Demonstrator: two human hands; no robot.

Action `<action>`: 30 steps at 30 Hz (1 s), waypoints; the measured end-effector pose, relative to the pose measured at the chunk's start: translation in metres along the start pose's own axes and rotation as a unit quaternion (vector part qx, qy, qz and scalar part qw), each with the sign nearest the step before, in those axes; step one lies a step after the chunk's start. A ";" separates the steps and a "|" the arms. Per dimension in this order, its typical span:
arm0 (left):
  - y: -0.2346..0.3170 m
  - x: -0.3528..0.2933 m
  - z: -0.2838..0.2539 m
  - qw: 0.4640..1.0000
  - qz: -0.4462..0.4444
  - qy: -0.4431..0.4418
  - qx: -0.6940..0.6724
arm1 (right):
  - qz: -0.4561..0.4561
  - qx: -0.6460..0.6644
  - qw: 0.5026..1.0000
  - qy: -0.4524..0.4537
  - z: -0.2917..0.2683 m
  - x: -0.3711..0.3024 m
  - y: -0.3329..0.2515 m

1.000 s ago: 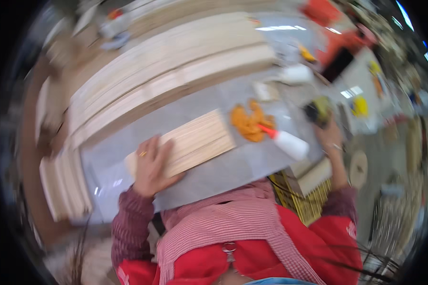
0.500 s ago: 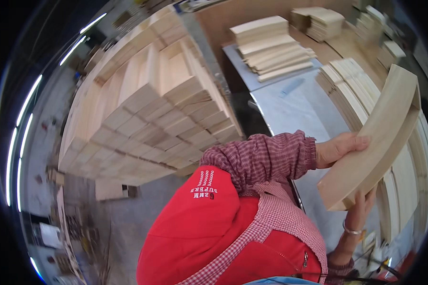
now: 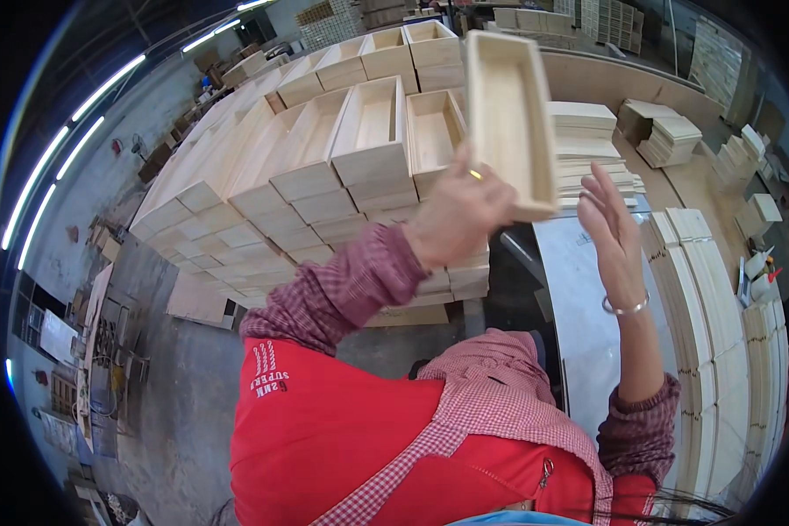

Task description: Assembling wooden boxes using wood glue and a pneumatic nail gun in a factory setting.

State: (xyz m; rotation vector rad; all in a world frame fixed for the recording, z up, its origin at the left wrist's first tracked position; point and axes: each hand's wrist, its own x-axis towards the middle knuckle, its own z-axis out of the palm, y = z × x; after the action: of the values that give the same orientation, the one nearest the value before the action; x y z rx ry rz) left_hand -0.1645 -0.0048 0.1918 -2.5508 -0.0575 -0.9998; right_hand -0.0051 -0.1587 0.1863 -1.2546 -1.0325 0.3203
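Note:
My left hand (image 3: 451,215) grips the near end of a long open wooden box (image 3: 508,118), held up in the air with its hollow side facing me. My right hand (image 3: 612,223) is open just to the right of the box's near end, fingers spread, a bangle on the wrist; it does not touch the box. Behind the box stands a large stack of similar wooden boxes (image 3: 359,149), several rows deep.
A grey worktable (image 3: 587,333) lies at the right, flanked by rows of curved wooden slats (image 3: 710,316). Piles of flat boards (image 3: 587,140) sit beyond it. Glue bottles (image 3: 757,272) stand at the far right. Concrete floor (image 3: 175,377) lies at the left.
The view swung from the worktable to the box stack. The wooden box went from my right side up and left, now held by my left hand; my right hand has come off it.

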 end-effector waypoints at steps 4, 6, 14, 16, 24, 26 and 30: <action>-0.068 -0.026 0.011 0.992 -0.113 -0.049 -0.018 | 0.015 -0.008 0.999 -0.032 -0.015 -0.022 0.006; -0.085 -0.026 0.011 0.992 -0.112 -0.064 -0.014 | 0.067 -0.011 0.997 -0.024 -0.033 -0.034 0.013; -0.112 -0.022 0.001 0.981 -0.088 -0.167 0.046 | 0.221 -0.032 0.974 0.044 -0.089 -0.101 0.038; -0.113 -0.024 0.004 0.979 -0.096 -0.174 0.042 | 0.237 -0.031 0.969 0.064 -0.106 -0.120 0.039; -0.101 -0.009 -0.005 0.944 -0.196 -0.263 0.046 | 0.303 -0.030 0.940 0.154 -0.160 -0.197 0.036; -0.103 -0.003 0.003 0.942 -0.183 -0.275 0.055 | 0.301 -0.023 0.940 0.160 -0.164 -0.209 0.036; -0.082 -0.002 0.007 0.994 -0.046 -0.080 0.061 | 0.303 -0.035 0.928 0.214 -0.190 -0.241 0.031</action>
State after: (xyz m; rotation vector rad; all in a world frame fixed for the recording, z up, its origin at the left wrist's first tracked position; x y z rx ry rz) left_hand -0.1764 0.0736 0.2149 -2.5289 -0.2761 -0.7960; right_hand 0.0234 -0.4371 0.0554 -1.6076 -0.2664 0.4551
